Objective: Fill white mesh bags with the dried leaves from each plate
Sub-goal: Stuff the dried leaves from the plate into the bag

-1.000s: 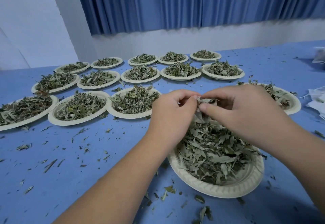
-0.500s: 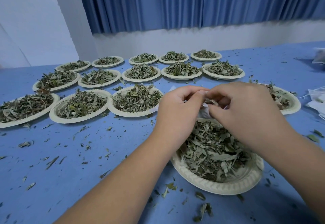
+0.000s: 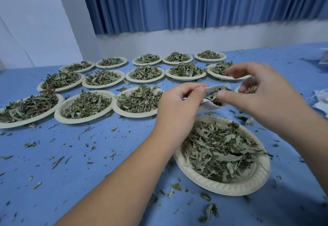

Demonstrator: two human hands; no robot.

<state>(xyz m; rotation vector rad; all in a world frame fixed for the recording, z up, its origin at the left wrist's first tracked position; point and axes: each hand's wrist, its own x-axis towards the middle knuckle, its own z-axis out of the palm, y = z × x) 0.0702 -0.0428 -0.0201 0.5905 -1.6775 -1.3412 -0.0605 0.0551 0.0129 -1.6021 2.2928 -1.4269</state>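
Centre right of the frame: the right hand (image 3: 257, 97), pinched at the bag's mouth half a second ago, now lifts away with loosened, spread fingers, only its thumb at the rim. The left hand (image 3: 177, 105) pinches the white mesh bag (image 3: 207, 105), held open above the near plate (image 3: 230, 189). We judge one pinch delivered; most dried leaves (image 3: 218, 153) remain. The blue table (image 3: 88, 172) is littered with fragments; further plates (image 3: 71, 121) fill the upper left, before a blue curtain (image 3: 177, 3).

Single head-worn wide-angle view, facing forward and down over the table (image 3: 79, 181), nearest plate (image 3: 221, 188) close below
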